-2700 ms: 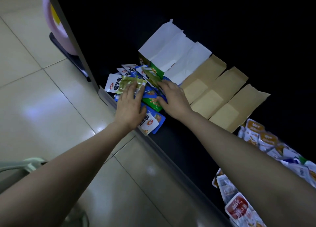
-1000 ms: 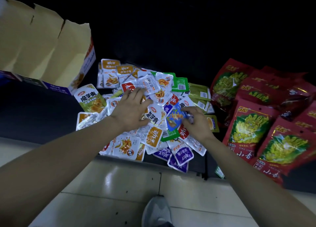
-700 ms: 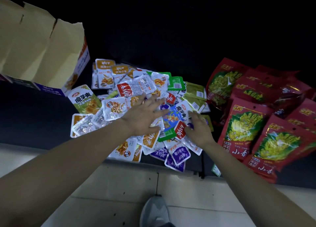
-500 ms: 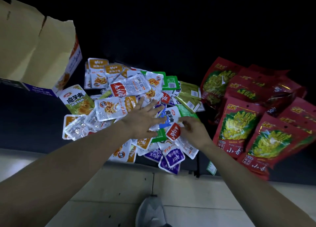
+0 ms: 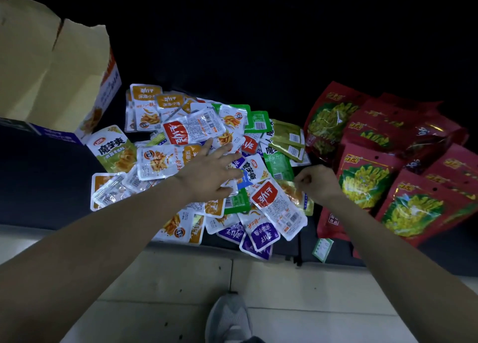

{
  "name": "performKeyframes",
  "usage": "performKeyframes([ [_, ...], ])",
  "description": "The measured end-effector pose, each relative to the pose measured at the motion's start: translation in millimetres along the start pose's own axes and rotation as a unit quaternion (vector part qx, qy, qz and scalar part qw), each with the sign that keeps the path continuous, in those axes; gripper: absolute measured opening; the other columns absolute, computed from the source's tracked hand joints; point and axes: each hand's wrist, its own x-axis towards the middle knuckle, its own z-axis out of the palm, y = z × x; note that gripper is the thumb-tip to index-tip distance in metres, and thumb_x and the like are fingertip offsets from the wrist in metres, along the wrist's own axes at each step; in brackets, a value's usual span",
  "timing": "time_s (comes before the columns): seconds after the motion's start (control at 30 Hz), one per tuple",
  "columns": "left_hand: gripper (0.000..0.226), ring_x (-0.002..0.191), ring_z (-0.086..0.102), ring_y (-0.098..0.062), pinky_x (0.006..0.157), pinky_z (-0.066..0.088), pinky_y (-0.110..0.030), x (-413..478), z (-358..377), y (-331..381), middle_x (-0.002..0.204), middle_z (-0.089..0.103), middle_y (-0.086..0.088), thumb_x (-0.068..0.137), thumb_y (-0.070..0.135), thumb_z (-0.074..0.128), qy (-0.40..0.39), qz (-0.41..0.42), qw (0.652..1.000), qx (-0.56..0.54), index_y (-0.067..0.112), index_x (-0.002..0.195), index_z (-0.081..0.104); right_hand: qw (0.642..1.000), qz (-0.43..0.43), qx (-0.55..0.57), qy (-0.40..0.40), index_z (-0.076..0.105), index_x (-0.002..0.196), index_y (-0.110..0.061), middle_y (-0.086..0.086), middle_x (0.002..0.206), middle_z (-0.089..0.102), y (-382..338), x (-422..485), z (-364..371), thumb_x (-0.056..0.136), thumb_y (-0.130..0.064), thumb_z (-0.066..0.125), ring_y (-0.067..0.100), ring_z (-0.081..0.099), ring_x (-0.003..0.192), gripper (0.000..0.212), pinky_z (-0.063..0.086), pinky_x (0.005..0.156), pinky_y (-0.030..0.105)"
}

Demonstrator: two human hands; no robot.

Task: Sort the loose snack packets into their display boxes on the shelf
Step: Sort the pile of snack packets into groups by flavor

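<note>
A heap of loose snack packets (image 5: 191, 133) in orange, red, green, purple and blue wrappers lies on the dark shelf (image 5: 46, 187). My left hand (image 5: 212, 169) rests flat on the middle of the heap with its fingers spread over a blue packet (image 5: 249, 170). My right hand (image 5: 316, 181) sits at the heap's right edge, fingers curled, pinching the corner of a yellowish packet (image 5: 291, 191). A red-and-white packet (image 5: 276, 208) lies just below that hand. An open cardboard display box (image 5: 64, 84) with raised flaps stands at the far left.
Several large red bags (image 5: 367, 179) with green pictures lie to the right of the heap. A small green price tag (image 5: 322, 249) hangs on the shelf's front edge. Below is tiled floor (image 5: 165, 278) and my grey shoe (image 5: 227, 319).
The view shifted from the boxes on the left to this heap. My left hand slid right across the packets. My right hand moved right and curled at the heap's edge.
</note>
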Motion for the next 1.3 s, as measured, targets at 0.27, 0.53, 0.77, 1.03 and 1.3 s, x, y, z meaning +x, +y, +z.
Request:
performKeyframes([
  [0.27,0.047,0.150,0.000,-0.024,0.119,0.000,-0.055,1,-4,1,0.160,0.017,0.000,0.097,0.051,0.041,-0.014,-0.004,1.000,-0.004,0.037,0.142,0.041,0.973,-0.024,0.037,0.226,0.058,0.102,-0.001,0.016,0.081,0.065,-9,4,-35,0.095,-0.003,0.045,0.032,0.060,0.068,0.015,0.047,0.059,0.038],
  [0.53,0.046,0.114,0.044,-0.024,0.088,0.036,-0.034,24,-30,24,0.101,0.063,-0.008,0.097,0.050,0.043,0.123,-0.174,0.889,-0.406,0.014,0.114,0.067,0.853,0.098,0.512,0.038,0.053,0.091,-0.016,0.005,0.094,0.062,-53,-7,2,0.100,-0.008,0.047,0.016,0.059,0.076,0.014,0.048,0.064,0.027],
  [0.77,0.030,0.070,0.067,-0.040,0.072,0.056,-0.052,27,-29,9,0.063,0.057,-0.015,0.092,0.016,0.065,0.182,-0.373,0.702,-0.578,0.016,0.073,0.040,0.911,-0.017,0.408,0.061,0.059,0.106,-0.010,0.008,0.106,0.065,-60,13,15,0.095,-0.001,0.056,0.013,0.059,0.093,0.015,0.049,0.074,0.011],
  [1.03,0.032,0.057,0.041,-0.016,0.069,0.040,-0.035,11,-25,-6,0.058,0.041,0.001,0.094,0.015,0.060,0.187,-0.393,0.744,-0.506,0.022,0.072,0.039,0.993,-0.010,-0.115,0.037,0.013,0.155,-0.014,0.020,0.148,0.032,-47,71,15,0.084,-0.039,0.067,0.037,0.031,0.132,0.093,0.033,0.105,0.045],
  [1.3,0.016,0.057,0.041,-0.011,0.058,0.032,-0.028,16,-29,-3,0.062,0.043,0.001,0.095,0.016,0.059,0.177,-0.382,0.762,-0.492,0.009,0.088,0.046,0.983,-0.093,-0.129,0.091,0.047,0.112,0.001,0.018,0.092,0.059,-44,56,14,0.092,-0.025,0.055,0.035,0.062,0.084,0.034,0.047,0.061,0.037],
])
